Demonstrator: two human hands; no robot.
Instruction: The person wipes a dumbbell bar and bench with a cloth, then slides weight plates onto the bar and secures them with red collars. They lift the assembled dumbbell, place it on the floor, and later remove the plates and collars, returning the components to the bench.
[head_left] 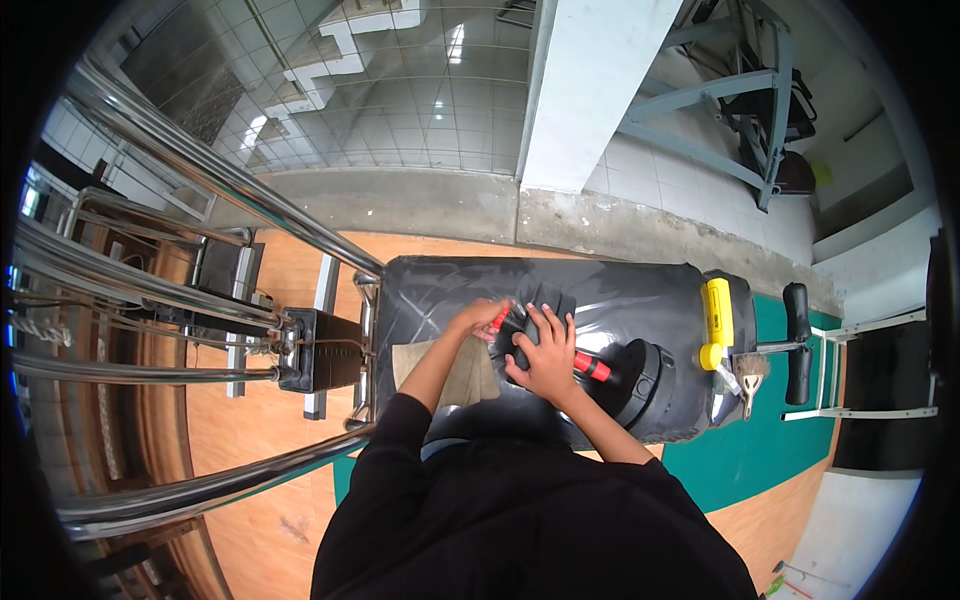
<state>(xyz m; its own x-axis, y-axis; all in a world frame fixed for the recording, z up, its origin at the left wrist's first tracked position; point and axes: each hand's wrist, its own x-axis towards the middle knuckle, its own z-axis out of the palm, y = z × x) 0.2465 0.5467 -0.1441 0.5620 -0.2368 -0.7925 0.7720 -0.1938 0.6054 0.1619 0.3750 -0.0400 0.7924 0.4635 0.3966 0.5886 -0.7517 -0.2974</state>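
Observation:
On the black padded bench in front of me lies what looks like an adjustable dumbbell with black weight plates and red-and-black end parts. My left hand pinches its red end piece. Over the black plates sits my right hand, fingers spread across them and thumb bent around the near side. Just right of that wrist, a red-and-black bar end points toward a round black disc. A beige cloth is spread flat beneath my left forearm.
A yellow bottle, a paintbrush and a small yellow-ended tool lie at the bench's right end. Chrome rails and a weight stack flank the left. A T-shaped black-gripped handle stands beyond the bench at right.

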